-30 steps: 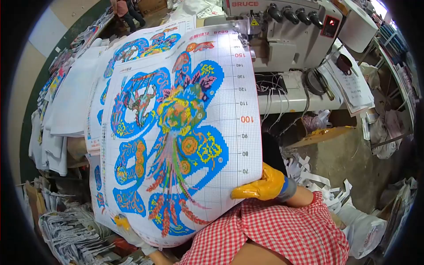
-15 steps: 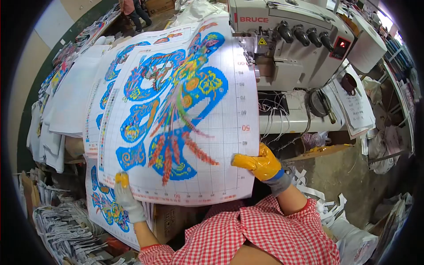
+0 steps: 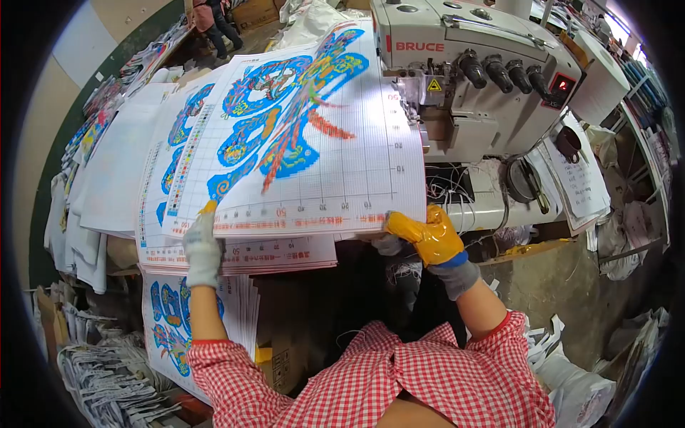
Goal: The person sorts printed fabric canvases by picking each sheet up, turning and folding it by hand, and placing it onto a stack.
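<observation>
Sheet [image 3: 307, 146] — left of sewing machine [image 3: 474, 78]

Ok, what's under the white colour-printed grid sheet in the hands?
Beneath the white colour-printed grid sheet, similar printed sheets stick out along its near and left edges; whatever lies under its middle is covered.

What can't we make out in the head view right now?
Head view:
- Left hand: fingers beneath the printed sheet, hidden by it.
- Papers beside the machine: writing too small to read.
- Background person: upper body cut off by the top edge.
</observation>
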